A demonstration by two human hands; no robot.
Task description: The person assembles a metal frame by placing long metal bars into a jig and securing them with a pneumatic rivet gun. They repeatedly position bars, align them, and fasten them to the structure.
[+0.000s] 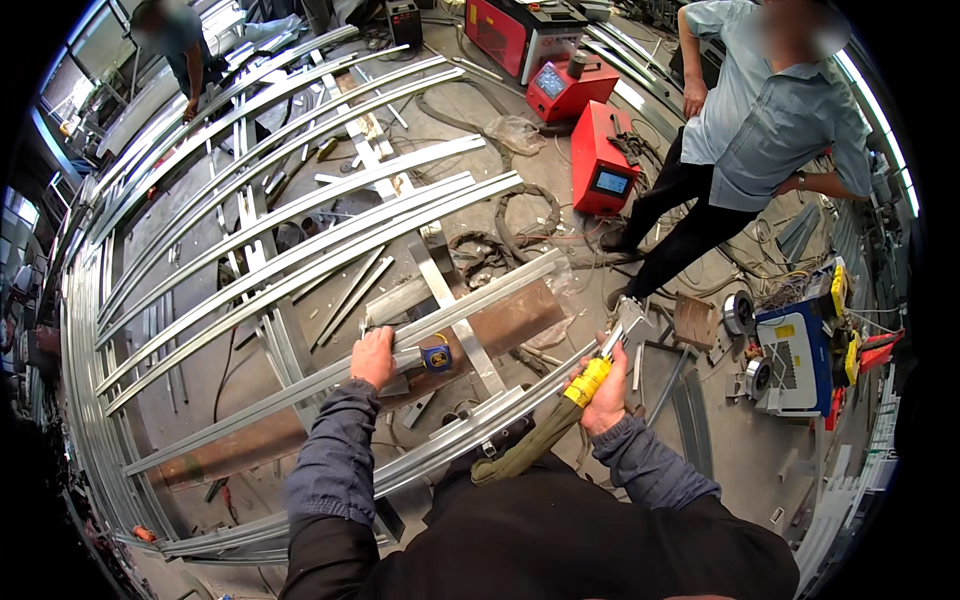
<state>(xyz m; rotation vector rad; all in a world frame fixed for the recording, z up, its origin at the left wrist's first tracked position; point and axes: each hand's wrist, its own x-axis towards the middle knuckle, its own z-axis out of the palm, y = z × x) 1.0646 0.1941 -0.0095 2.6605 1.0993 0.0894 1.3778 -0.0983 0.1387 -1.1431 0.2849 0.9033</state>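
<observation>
My right hand (606, 396) is closed around a handheld welding torch (590, 382), its grip wrapped in yellow tape and its metal head pointing away from me. A thick olive-sheathed cable (530, 440) trails from the torch toward my body. My left hand (373, 358) is closed over a long silvery metal rail (330, 378) running from lower left to upper right; the undersides of its fingers are hidden. Beside that hand, a blue and yellow tape measure (437, 356) sits by the rail. Another long rail (440, 448) passes close in front of my body.
Several parallel metal rails (300, 235) spread across the left. Red machines with screens (604, 160) stand ahead, near a person in a light blue shirt (770, 130). Another person (175, 50) bends at far left. A blue-white machine (795, 360) and cables lie right.
</observation>
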